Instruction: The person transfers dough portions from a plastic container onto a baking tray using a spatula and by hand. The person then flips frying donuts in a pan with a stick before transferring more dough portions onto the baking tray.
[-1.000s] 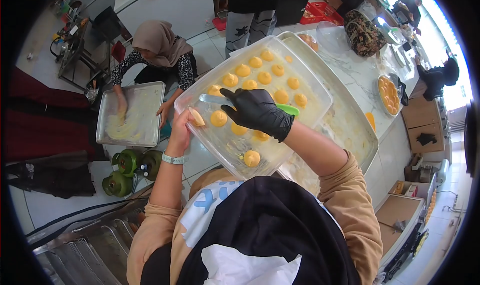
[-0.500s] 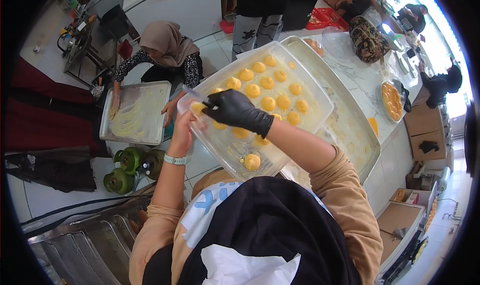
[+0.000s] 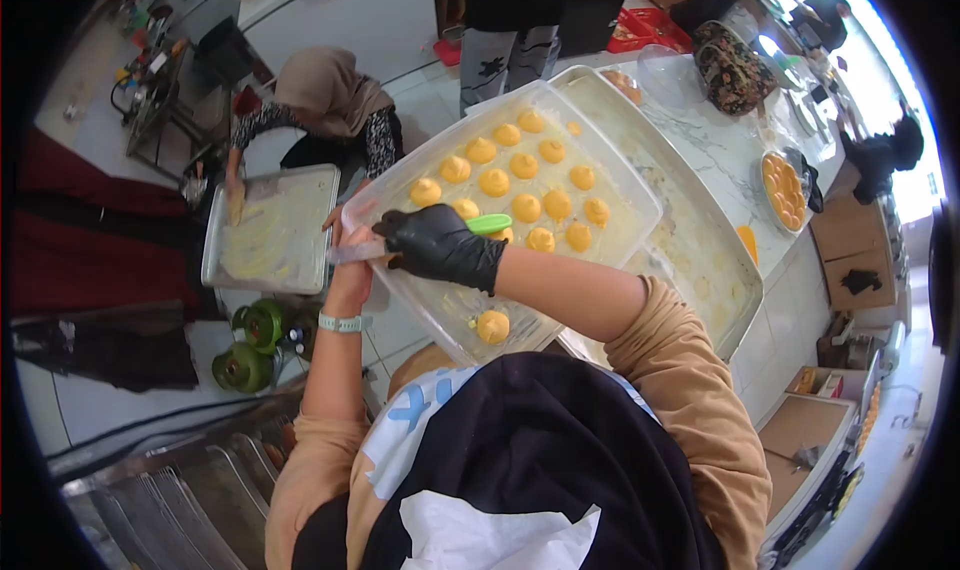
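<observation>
My right hand (image 3: 440, 245), in a black glove, is closed around a spatula with a green handle (image 3: 489, 224) and a pale blade (image 3: 357, 253). The blade lies over my left hand (image 3: 352, 270), whose fingers are mostly hidden at the left corner of a clear plastic container (image 3: 610, 185). Inside the container stand several yellow piped mounds (image 3: 493, 182), with one mound (image 3: 492, 327) apart near the front edge. What my left hand grips cannot be made out.
A large metal tray (image 3: 700, 255) lies under the container on a marble table (image 3: 690, 120). At left a crouching person (image 3: 325, 95) has a hand in another metal tray (image 3: 270, 230). Green gas cylinders (image 3: 242, 367) stand below it. Another person's legs (image 3: 505, 65) are behind.
My right hand has moved down and slightly left, bringing the spatula blade over my left hand. The small yellow-orange piece at my left hand no longer shows. The crouching person's head has dipped.
</observation>
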A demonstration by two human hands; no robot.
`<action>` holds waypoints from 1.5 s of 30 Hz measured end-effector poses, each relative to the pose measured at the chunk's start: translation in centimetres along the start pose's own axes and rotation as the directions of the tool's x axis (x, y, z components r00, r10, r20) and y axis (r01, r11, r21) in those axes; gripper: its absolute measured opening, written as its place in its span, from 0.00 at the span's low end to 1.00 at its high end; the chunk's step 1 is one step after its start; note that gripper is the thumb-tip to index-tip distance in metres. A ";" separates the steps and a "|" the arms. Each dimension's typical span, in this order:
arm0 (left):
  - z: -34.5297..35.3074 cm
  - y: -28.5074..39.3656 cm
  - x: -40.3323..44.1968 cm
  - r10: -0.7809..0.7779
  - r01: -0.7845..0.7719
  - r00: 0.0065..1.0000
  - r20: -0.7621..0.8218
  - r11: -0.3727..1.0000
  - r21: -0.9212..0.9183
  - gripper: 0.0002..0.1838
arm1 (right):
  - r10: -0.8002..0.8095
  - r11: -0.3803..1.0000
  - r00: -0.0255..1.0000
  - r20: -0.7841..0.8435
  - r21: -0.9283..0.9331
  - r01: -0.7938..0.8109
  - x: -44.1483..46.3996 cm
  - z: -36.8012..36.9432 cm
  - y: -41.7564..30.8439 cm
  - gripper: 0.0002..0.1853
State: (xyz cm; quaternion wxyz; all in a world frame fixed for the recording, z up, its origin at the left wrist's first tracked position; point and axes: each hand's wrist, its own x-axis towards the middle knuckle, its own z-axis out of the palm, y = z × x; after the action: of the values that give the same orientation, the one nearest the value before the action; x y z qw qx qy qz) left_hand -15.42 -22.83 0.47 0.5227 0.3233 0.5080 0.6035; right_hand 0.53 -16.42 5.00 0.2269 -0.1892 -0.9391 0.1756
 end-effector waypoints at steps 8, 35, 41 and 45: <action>-1.9 3.0 -1.0 -0.095 0.090 0.995 -0.023 0.986 -0.143 0.33 | 0.141 0.947 0.986 -0.088 0.303 -0.108 0.9 -8.1 2.4 0.10; -4.6 4.1 -1.3 -0.112 0.091 0.979 -0.169 0.988 -0.125 0.34 | 0.752 0.624 0.597 -0.278 0.010 -0.781 -9.8 -12.1 28.1 0.36; -4.3 3.9 -1.3 -0.106 0.086 0.978 -0.182 0.990 -0.115 0.33 | 0.771 0.577 0.532 -0.350 0.030 -0.816 -10.3 -11.2 28.9 0.38; -3.7 4.0 -1.4 -0.124 0.093 0.967 -0.221 0.985 -0.145 0.32 | 0.712 0.614 0.564 -0.418 -0.018 -0.789 -10.0 -12.4 28.4 0.30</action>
State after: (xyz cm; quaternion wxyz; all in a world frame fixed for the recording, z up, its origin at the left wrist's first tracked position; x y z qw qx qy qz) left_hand -19.73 -24.92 3.46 0.5133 0.1872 0.5406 0.6397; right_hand 22.73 6.83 -0.09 0.2820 -0.6235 -0.7193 0.1199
